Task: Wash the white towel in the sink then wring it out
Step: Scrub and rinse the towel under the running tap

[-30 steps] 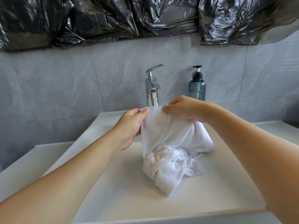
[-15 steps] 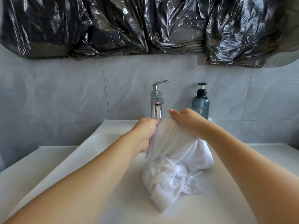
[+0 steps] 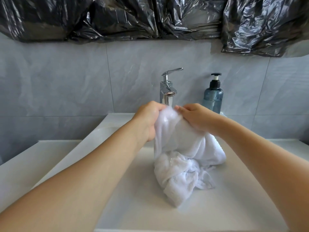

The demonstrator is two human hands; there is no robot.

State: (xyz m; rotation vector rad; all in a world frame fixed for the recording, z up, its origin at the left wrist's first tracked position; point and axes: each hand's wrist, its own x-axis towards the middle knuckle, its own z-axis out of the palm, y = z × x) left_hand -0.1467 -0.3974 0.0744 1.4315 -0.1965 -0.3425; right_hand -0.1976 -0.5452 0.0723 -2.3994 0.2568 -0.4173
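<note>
I am holding the white terry-cloth towel [image 3: 182, 148] up in front of the chrome single-lever faucet [image 3: 167, 91], right under its spout, so that the running water is landing on the fold I am working. My left hand [image 3: 148, 119] is gripping the towel's upper edge with the fingers curled tightly round a bunch of cloth, and my right hand [image 3: 194, 117] is pinching the opposite side of the same fold, fingers bent over the top and thumb tucked beneath. I am keeping the two hands close together just below the spout because that gathers the cloth into a ridge I can rub against itself. The rest of the towel is hanging down from my hands and its wet, crumpled lower end is resting on the floor of the white rectangular sink basin [image 3: 117, 190], in front of the faucet, so drips are staying inside. The stream itself is hard to make out; I think a thin flow is hitting the cloth, judging by the shine there. To the right of the faucet, against the grey tiled wall [image 3: 66, 84], a translucent blue pump bottle with a black pump head [image 3: 213, 97] is standing; I am finding no label or writing I can read on it. Above the faucet, crinkled black plastic sheeting [image 3: 133, 17] is covering the wall.
</note>
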